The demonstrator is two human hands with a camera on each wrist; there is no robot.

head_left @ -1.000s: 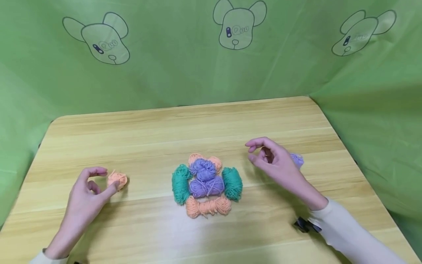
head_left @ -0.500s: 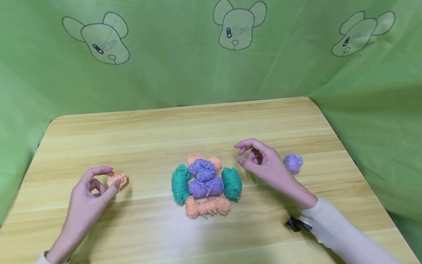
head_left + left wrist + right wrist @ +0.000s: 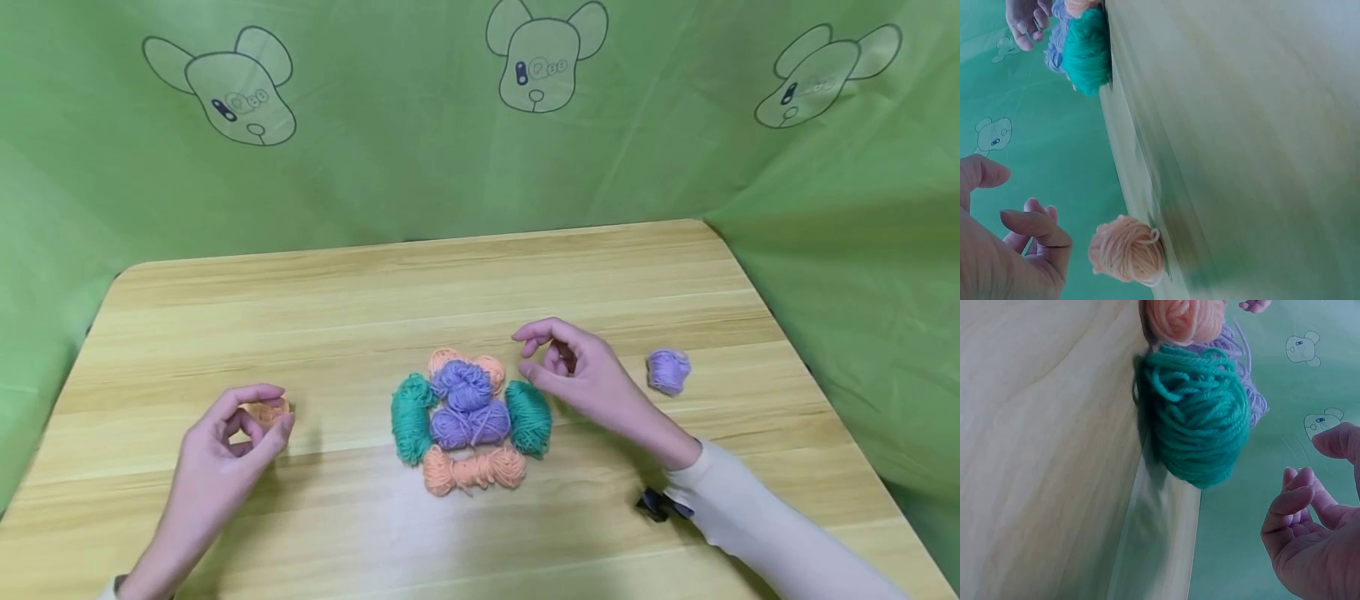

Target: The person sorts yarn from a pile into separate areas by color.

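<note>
Loosely parted, left grip [image 3: 219, 446], near peach yarn [image 3: 1127, 251]

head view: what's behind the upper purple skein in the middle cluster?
Peach yarn shows past both sides of the upper purple skein. The stretch between is covered; one skein or two, can't tell.

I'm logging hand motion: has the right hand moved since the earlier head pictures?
Yes. In the head view, the right hand has moved leftward, away from the lone purple yarn ball, which stayed put, and toward the yarn cluster.
</note>
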